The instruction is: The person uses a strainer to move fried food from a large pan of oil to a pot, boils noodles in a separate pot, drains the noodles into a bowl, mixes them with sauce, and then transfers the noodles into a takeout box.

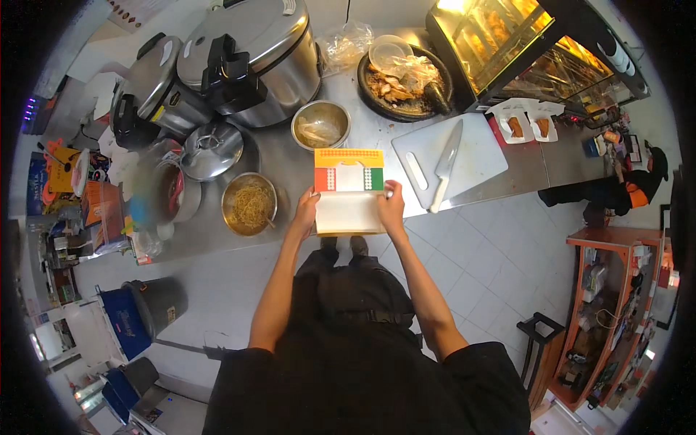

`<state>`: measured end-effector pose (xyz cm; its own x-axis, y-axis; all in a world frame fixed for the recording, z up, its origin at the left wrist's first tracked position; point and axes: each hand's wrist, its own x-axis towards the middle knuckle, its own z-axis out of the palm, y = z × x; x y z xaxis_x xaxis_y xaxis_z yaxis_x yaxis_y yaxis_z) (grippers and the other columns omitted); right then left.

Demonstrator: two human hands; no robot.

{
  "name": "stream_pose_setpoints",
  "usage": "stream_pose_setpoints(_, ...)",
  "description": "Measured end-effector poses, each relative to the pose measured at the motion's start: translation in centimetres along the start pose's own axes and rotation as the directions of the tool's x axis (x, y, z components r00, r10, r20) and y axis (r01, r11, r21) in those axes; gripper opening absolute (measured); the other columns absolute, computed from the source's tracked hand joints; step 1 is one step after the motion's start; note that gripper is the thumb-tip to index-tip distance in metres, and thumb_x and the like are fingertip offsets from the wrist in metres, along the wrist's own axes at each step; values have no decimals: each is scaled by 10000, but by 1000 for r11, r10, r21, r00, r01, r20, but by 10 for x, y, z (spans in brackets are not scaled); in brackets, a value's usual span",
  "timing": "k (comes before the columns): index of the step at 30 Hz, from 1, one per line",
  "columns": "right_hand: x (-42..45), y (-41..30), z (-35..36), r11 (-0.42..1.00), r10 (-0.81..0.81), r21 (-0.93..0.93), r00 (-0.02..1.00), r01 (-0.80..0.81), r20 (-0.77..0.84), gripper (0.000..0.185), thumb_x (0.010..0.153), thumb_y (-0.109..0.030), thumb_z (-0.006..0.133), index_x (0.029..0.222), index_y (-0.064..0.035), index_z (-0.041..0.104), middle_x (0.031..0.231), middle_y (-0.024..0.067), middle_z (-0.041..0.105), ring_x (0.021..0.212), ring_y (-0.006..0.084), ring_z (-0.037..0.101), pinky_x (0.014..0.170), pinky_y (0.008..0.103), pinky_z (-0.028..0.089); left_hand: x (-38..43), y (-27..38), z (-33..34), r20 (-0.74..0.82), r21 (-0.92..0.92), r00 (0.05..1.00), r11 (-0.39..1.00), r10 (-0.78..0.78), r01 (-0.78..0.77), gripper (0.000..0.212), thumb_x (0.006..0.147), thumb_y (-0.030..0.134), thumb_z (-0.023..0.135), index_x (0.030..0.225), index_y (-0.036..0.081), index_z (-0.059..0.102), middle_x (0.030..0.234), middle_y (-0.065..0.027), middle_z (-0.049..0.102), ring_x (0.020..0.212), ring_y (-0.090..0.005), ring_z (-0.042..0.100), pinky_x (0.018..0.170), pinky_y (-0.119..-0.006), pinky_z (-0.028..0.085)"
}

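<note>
A printed paperboard food box, orange, red, white and green outside with a plain pale inside, is held level at the counter's front edge. My left hand grips its left side, thumb on top. On the right side, my right hand holds it with curled fingers. Behind the box stands a steel bowl with a clear plastic bag in it. Left of my left hand is a steel bowl of noodles with a utensil in it. A knife with a pale handle lies on a white cutting board at the right.
Large rice cookers, a pot lid and a blurred pot stand left. A dark stone mortar holds food and a plastic tub. Beyond are a lit food warmer, open paper boxes with fried pieces and a person.
</note>
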<state>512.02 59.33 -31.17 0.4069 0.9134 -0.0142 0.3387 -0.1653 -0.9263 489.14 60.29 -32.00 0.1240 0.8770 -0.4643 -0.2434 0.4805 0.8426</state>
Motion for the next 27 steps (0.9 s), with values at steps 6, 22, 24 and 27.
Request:
stream_pose_setpoints(6, 3, 51, 17, 695, -316, -229, 575, 682, 755, 390, 769, -35, 618, 1151, -63, 547, 1191, 209, 516, 1082, 372, 559, 880, 487, 472, 34, -13, 28, -67, 502, 988, 860, 142, -90, 337, 986, 119, 461, 1288, -27, 491, 1262, -208, 594, 1172, -315, 554, 987, -367, 425)
stream_pose_setpoints(22, 37, 48, 3, 411, -262, -350, 476, 842, 839, 726, 732, -543, 715, 1226, -33, 562, 1225, 210, 533, 1172, 349, 511, 988, 483, 414, 32, -19, 36, 453, 891, 863, -142, 223, -431, 659, 552, 157, 862, 1128, 50, 562, 1159, -139, 576, 1091, -327, 552, 974, -407, 470)
stream_pose_setpoints(24, 46, 46, 9, 436, -260, -318, 456, 842, 851, 744, 719, -542, 726, 1224, -19, 564, 1214, 221, 528, 1182, 377, 492, 1025, 488, 388, 35, -18, 34, 456, 889, 847, -170, 272, -424, 665, 553, 170, 867, 1135, 47, 568, 1154, -143, 582, 1103, -327, 549, 980, -407, 467)
stream_pose_setpoints(27, 52, 39, 11, 324, -301, -311, 408, 894, 862, 758, 709, -531, 740, 1234, -14, 559, 1246, 244, 515, 1212, 392, 472, 1050, 495, 366, 39, -17, 40, 430, 902, 865, -163, 259, -400, 694, 580, 168, 866, 1187, 25, 562, 1188, -170, 576, 1161, -348, 528, 1000, -422, 454)
